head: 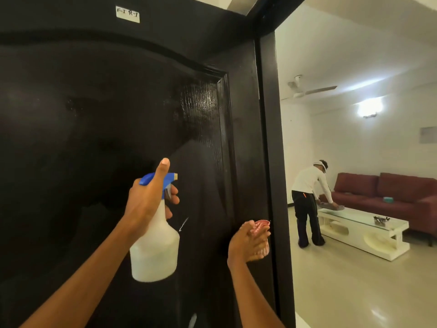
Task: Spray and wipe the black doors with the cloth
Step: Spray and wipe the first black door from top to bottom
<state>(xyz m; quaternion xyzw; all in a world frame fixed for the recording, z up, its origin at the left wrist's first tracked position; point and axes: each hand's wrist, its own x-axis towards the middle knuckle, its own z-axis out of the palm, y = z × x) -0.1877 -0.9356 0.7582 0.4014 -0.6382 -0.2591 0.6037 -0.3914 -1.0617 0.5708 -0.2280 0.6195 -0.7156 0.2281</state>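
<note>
**At the black door, room open beyond**

The black door filled my view, wet sheen near its panel corner. Right lay a lit room: red sofa, white tabletop, a person bent over it. My left hand gripped the spray bottle; my right hand clutched the cloth beside the door's edge.

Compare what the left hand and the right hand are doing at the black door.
The left hand grips a white spray bottle by its blue trigger head, raised and aimed at the black door. The right hand sits lower, near the door's edge, holding a bunched pink cloth. Both are closed around a cleaning item.
</note>
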